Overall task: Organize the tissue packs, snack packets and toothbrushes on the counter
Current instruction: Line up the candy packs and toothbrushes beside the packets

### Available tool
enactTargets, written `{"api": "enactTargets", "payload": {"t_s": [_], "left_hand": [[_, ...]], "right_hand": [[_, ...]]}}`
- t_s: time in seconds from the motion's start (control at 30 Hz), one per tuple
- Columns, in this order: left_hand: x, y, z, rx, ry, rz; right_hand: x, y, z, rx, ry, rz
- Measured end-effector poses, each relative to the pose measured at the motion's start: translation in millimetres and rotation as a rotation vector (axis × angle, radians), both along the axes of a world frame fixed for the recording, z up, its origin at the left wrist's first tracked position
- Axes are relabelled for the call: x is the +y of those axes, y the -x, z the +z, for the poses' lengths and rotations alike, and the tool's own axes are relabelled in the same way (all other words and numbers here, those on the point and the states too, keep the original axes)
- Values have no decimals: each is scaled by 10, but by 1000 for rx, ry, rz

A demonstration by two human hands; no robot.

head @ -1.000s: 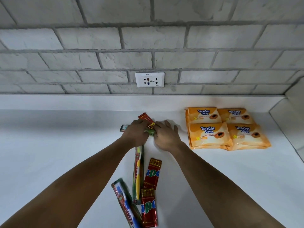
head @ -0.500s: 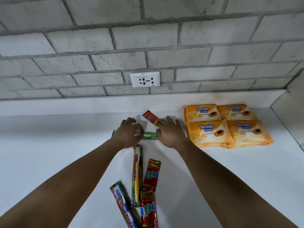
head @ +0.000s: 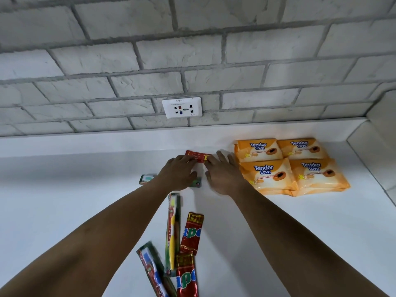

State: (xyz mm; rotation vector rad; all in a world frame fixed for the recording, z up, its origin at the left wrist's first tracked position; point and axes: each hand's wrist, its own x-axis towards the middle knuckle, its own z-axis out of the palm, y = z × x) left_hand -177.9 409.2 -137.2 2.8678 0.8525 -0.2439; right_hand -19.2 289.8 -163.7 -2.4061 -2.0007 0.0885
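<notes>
A small red snack packet (head: 198,156) lies flat near the back of the white counter (head: 64,200). My left hand (head: 177,172) touches its left end with the fingertips, and my right hand (head: 222,172) lies flat with its fingertips on the right end. Under my left hand lies a green toothbrush pack (head: 146,179), only its ends showing. Closer to me are a yellow toothbrush pack (head: 173,230), a blue toothbrush pack (head: 153,273) and two red snack packets (head: 191,232) (head: 186,275). Orange tissue packs (head: 267,174) sit in a two-by-two block at the right.
A grey brick wall with a white power socket (head: 182,107) rises behind the counter's raised back ledge. A side wall (head: 381,142) closes off the far right corner beside the tissue packs.
Both hands have moved from the green toothbrush pack back to the red snack packet, which has turned from slanted to nearly level. The camera has tilted.
</notes>
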Motion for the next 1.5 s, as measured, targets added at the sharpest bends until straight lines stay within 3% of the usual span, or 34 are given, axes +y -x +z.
{"api": "enactTargets", "payload": {"t_s": [0.27, 0.67, 0.93, 1.13, 1.5], "left_hand": [[-43, -113, 6, 14, 110, 66], [5, -127, -10, 48, 108, 111], [-56, 27, 30, -13, 116, 100], [-224, 470, -85, -78, 41, -21], [-469, 1184, -205, 1, -101, 97]], "right_hand": [[68, -25, -50, 17, 33, -81], [219, -17, -166, 53, 66, -145], [82, 97, -71, 60, -26, -136], [-175, 433, 53, 218, -75, -122], [-874, 1018, 86, 342, -113, -43]]}}
